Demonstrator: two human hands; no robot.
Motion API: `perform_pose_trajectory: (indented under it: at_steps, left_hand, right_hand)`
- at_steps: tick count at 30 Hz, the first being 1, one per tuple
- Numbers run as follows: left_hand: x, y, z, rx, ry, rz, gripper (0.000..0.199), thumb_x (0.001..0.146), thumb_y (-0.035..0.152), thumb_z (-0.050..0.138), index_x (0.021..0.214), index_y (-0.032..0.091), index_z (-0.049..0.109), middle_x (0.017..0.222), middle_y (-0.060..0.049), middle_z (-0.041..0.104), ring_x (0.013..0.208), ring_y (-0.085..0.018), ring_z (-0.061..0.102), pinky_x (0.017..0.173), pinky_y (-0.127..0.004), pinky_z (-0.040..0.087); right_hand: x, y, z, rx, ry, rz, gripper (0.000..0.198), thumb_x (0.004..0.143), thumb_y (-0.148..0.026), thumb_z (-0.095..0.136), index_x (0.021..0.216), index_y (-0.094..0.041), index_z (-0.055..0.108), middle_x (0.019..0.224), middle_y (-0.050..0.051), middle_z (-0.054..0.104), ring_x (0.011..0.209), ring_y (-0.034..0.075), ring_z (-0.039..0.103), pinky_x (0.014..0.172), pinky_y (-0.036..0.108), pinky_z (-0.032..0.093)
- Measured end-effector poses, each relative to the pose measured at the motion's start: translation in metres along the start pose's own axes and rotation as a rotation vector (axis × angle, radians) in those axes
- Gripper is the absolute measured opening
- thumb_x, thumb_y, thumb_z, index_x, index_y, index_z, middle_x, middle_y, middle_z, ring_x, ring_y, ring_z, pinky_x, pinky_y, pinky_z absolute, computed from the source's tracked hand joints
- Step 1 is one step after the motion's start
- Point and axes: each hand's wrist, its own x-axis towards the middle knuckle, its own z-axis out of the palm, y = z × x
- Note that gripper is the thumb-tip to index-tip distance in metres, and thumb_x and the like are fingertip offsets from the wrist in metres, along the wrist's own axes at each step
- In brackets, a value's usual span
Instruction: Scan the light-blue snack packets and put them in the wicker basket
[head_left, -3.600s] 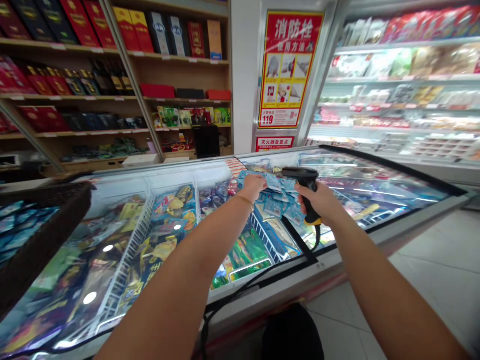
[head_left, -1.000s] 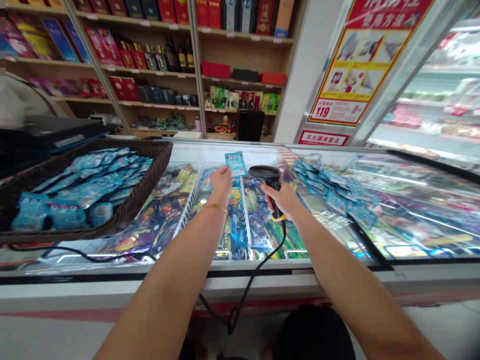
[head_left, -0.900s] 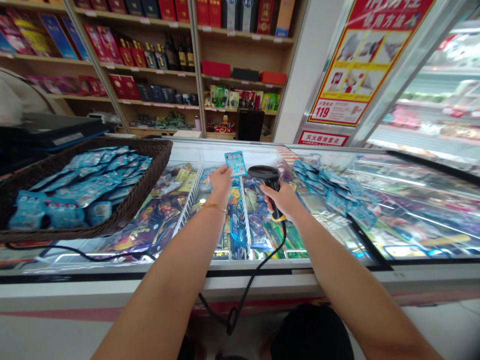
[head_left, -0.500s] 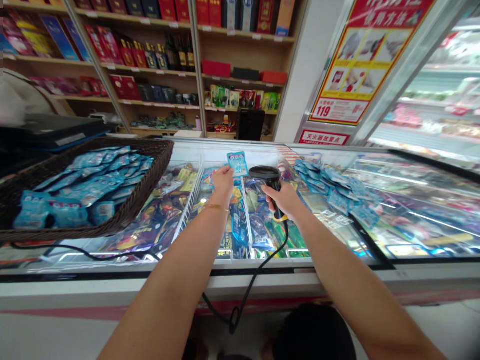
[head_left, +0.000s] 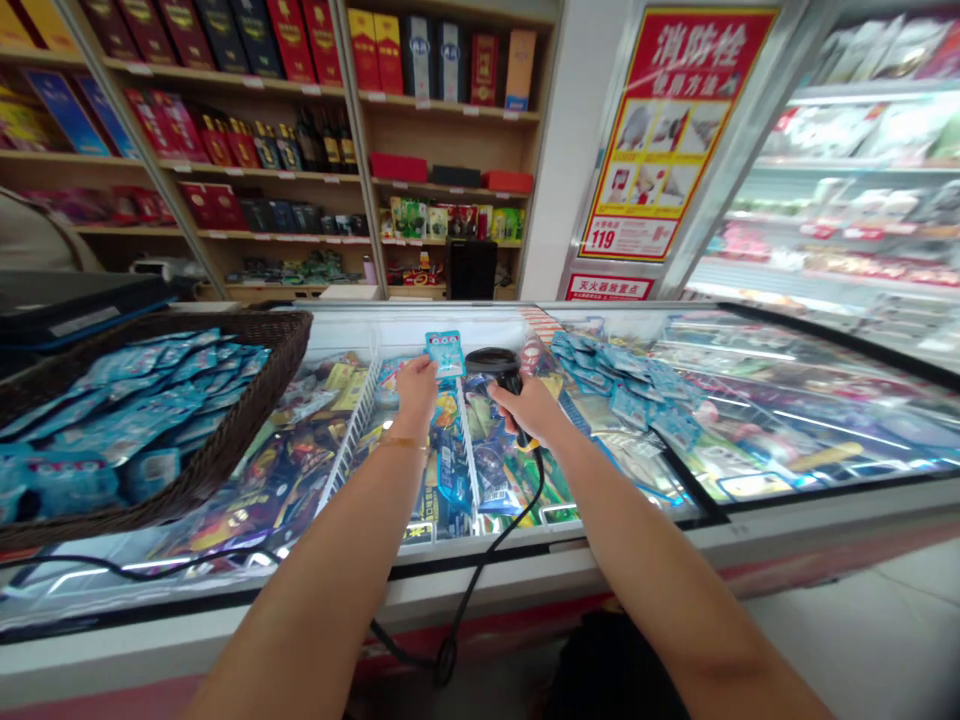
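Observation:
Between the thumb and fingers of my left hand (head_left: 417, 388) is a small blue packet (head_left: 445, 354), held upright by its lower left corner. My right hand (head_left: 526, 408) is wrapped round the handle of a black barcode scanner (head_left: 491, 358), its head just right of the packet and apart from it. A black cable (head_left: 480, 575) hangs from the scanner's grip in a loop. Similar blue packets (head_left: 127, 390) fill a brown wicker basket (head_left: 289, 360) on the left. More blue packets (head_left: 622, 375) lie in a loose pile on the glass to the right.
Beneath my hands is a chest freezer (head_left: 420, 565) with a glass top and several packaged goods inside, parted by white wire dividers (head_left: 352, 430). Behind it stand shelves (head_left: 442, 100) of boxes and bottles. A red and yellow poster (head_left: 667, 140) hangs beside a lit display fridge (head_left: 862, 190).
The camera view has turned slightly to the right and up, so everything sits farther left and lower. Both hands keep their holds, with the packet and scanner at about the same spacing.

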Motion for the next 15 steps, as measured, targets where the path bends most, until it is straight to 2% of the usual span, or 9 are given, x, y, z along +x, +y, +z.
perform_pose_trajectory:
  at_steps: [3,6,9,12,15]
  left_hand:
    - [-0.004,0.006,0.008,0.058,-0.005,0.019,0.011,0.069,0.017,0.070,0.080,0.017,0.074,0.081,-0.004,0.074,0.084,-0.020,0.070,0.081,-0.031,0.055]
    - [-0.016,0.022,0.031,0.065,-0.032,-0.057,0.010,0.066,0.013,0.072,0.076,0.017,0.072,0.078,-0.005,0.072,0.080,-0.020,0.069,0.081,-0.033,0.054]
    - [-0.037,0.043,0.072,0.070,-0.108,-0.158,0.013,0.065,0.011,0.075,0.076,0.016,0.070,0.068,-0.004,0.067,0.065,-0.016,0.064,0.072,-0.032,0.053]
    - [-0.065,0.059,0.122,0.017,-0.273,-0.285,0.011,0.069,0.008,0.074,0.075,0.015,0.068,0.059,0.000,0.060,0.050,-0.009,0.053,0.061,-0.027,0.050]
    - [-0.091,0.065,0.173,-0.038,-0.393,-0.341,0.014,0.068,0.004,0.074,0.075,0.014,0.066,0.058,0.002,0.058,0.046,-0.006,0.050,0.058,-0.024,0.049]
  right_hand:
    - [0.002,-0.006,-0.014,0.058,0.000,0.035,0.029,0.081,-0.036,0.073,0.074,-0.020,0.051,0.050,-0.005,0.055,0.031,0.010,0.051,0.033,0.021,0.040]
    - [0.000,-0.011,-0.039,0.131,0.012,0.040,0.028,0.083,-0.036,0.072,0.075,-0.021,0.050,0.049,-0.006,0.055,0.032,0.010,0.051,0.033,0.021,0.039]
    - [-0.008,-0.009,-0.079,0.153,0.076,0.022,0.029,0.081,-0.037,0.073,0.078,-0.021,0.050,0.050,-0.006,0.055,0.032,0.011,0.051,0.032,0.021,0.039]
    - [-0.019,-0.001,-0.128,0.146,0.175,0.035,0.030,0.080,-0.037,0.074,0.077,-0.021,0.049,0.049,-0.005,0.055,0.031,0.011,0.049,0.031,0.022,0.038]
    - [-0.029,0.011,-0.175,0.159,0.287,0.104,0.030,0.080,-0.035,0.074,0.075,-0.021,0.048,0.049,-0.004,0.055,0.032,0.012,0.050,0.031,0.024,0.038]
